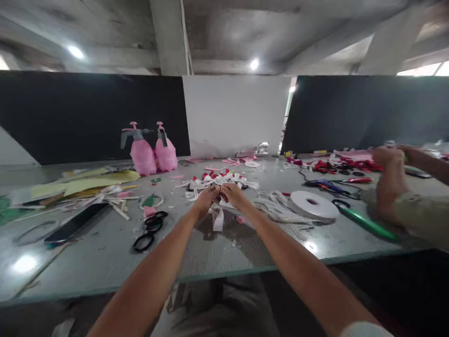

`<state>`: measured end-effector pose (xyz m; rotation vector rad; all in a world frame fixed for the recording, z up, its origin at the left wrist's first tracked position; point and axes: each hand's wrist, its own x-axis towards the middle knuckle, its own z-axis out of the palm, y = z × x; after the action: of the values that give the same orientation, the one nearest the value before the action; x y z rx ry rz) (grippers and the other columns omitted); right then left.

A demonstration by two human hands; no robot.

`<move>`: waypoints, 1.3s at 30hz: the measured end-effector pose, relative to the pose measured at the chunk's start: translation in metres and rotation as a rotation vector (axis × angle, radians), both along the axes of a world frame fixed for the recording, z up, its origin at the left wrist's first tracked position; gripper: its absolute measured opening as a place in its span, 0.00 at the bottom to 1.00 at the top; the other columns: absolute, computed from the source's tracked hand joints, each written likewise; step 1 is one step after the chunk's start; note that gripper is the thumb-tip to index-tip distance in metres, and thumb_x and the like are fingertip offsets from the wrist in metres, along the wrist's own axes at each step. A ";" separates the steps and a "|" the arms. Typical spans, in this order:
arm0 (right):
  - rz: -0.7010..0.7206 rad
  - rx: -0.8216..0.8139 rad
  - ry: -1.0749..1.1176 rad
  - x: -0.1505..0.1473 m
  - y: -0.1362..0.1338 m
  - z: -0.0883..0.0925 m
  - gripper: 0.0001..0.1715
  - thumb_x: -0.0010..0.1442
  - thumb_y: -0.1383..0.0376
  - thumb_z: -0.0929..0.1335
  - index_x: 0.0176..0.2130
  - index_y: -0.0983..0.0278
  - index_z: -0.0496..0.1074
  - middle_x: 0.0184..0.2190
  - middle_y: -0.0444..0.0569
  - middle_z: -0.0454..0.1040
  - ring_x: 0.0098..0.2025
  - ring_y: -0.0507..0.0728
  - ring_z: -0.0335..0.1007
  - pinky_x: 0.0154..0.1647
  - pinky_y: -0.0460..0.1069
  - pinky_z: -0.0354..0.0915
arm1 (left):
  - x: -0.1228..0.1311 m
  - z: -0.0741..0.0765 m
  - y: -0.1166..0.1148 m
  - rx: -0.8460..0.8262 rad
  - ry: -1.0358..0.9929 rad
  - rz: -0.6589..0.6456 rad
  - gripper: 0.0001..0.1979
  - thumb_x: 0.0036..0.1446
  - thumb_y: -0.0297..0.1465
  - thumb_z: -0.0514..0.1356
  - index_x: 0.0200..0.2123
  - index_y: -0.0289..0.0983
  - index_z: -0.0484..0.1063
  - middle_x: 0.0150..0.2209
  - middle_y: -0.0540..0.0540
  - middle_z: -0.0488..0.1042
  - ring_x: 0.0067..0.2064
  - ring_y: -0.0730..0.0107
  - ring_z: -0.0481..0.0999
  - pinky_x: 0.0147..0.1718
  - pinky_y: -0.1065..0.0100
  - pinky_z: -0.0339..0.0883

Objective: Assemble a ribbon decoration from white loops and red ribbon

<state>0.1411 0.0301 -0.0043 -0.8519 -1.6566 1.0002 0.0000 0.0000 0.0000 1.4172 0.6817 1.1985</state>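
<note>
Over the middle of the table, my left hand [207,197] and my right hand [232,194] meet with fingers pinched together. Between them is a white ribbon [218,221], its loose end hanging below the fingertips. My fingers hide the part they grip. Just beyond my hands lies a pile of white and red ribbon pieces [224,178]. To the right are loose white ribbon strips [275,206] and a white ribbon roll [313,205] lying flat. A small pink round piece [240,219] rests near my right wrist.
Left of my arms lie black rings [153,224], a phone [77,223] and yellow paper [94,182]. Two pink spray bottles [143,157] stand at the back. On the right are green-handled scissors [366,220], a blue tool with a cord [328,185], and another person's hand [389,159].
</note>
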 end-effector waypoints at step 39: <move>-0.103 -0.198 0.442 0.009 0.004 0.007 0.16 0.40 0.58 0.75 0.27 0.64 0.71 0.22 0.41 0.69 0.23 0.49 0.64 0.22 0.45 0.64 | -0.010 -0.003 0.015 -0.275 -0.403 0.115 0.11 0.50 0.34 0.64 0.27 0.36 0.64 0.21 0.53 0.66 0.21 0.77 0.66 0.24 0.72 0.61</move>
<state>0.1498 0.0341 0.0027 -0.7684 -1.1441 1.1952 -0.0105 0.0147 -0.0034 0.8843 0.6201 1.3712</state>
